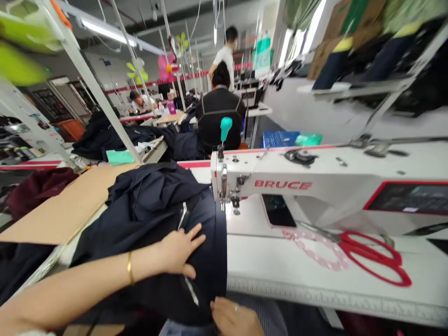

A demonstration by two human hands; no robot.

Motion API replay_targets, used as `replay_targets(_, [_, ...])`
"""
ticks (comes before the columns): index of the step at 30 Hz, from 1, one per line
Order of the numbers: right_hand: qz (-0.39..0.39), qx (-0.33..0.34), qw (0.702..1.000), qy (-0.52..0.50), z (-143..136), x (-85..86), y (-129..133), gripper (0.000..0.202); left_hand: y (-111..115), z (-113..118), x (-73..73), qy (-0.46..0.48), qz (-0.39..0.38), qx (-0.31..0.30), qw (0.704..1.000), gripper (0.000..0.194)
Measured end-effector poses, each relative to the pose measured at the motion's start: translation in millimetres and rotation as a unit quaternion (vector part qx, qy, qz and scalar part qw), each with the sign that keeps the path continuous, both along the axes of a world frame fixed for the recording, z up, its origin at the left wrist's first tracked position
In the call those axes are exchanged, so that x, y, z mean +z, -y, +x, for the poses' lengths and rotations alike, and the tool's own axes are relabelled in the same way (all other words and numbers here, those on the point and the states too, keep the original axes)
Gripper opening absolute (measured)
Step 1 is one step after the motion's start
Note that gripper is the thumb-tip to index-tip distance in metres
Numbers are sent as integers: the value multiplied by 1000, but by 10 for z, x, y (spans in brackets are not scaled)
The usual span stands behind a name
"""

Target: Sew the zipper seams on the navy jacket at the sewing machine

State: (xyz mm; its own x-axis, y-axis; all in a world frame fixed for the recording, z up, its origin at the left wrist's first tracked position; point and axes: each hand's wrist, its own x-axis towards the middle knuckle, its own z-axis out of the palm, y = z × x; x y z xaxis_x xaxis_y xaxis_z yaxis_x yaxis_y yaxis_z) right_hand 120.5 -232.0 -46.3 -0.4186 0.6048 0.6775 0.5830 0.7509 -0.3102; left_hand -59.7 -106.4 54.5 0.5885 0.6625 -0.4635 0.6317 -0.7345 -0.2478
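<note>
Dark navy cloth lies in folds over the left part of the sewing table, its straight right edge just left of the needle. My left hand rests flat on it, fingers spread, with a gold bracelet at the wrist. A thin whitish strip shows on the cloth below that hand. At the cloth's lower right corner, my right hand has its fingers closed on the edge; its thumb is hidden. The white sewing machine stands beyond, its needle and presser foot close to the cloth edge.
Red-handled scissors, a pink beaded bracelet and a dark phone lie under the machine arm. Tan board is at left. A person in black sits ahead. Thread cones stand upper right.
</note>
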Motion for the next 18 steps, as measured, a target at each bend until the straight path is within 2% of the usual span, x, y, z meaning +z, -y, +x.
replay_targets(3, [-33,-5,999,-7,-66,90,77,33,-76,53,136,30,17,-11,999,78])
replay_targets(5, [-54,-8,998,4,-68,148,93,31,-167,209,105,75,68,-9,995,62])
replay_targets(8, [-73,-6,997,9,-52,184,100,27,-296,455,-78,169,114,-55,977,42])
replay_targets(10, [-81,-5,997,6,-45,192,106,26,-382,534,-241,219,102,-85,967,41])
replay_targets(14, [-107,2,994,-25,-7,259,101,21,-537,482,-503,274,95,-83,953,43])
replay_targets(18, [-153,38,986,-49,64,342,72,21,-596,411,-571,318,88,-98,939,40])
